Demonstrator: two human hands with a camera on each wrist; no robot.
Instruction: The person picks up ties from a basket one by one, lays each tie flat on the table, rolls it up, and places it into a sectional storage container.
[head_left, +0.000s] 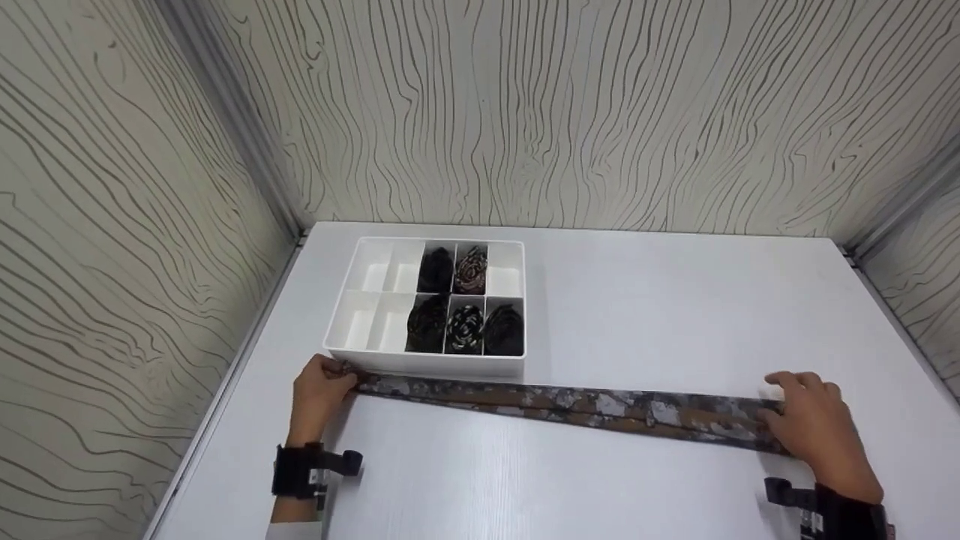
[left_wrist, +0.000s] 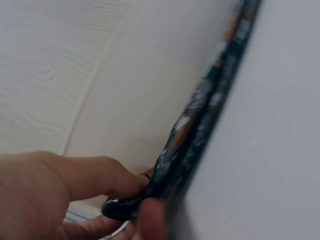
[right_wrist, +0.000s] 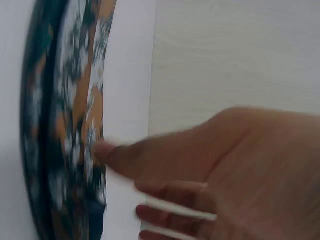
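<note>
A long strip of cloth (head_left: 555,401) with a grey, brown and dark pattern lies across the white table, folded lengthwise. It is narrow at the left and wider at the right. My left hand (head_left: 319,394) pinches the narrow end between thumb and fingers; the grip also shows in the left wrist view, where the cloth (left_wrist: 200,110) runs up and away. At the wide end, my right hand (head_left: 814,420) has its thumb at the cloth and its other fingers loosely spread. In the right wrist view the thumb meets the edge of the cloth (right_wrist: 75,125); those fingers hold nothing.
Just behind the strip stands a white divided box (head_left: 427,361). Several dark rolled cloths, including a black roll (head_left: 504,330) and a brown patterned roll (head_left: 471,270), fill some of its compartments. Wood-grain panels (head_left: 525,112) enclose the table at the back and sides.
</note>
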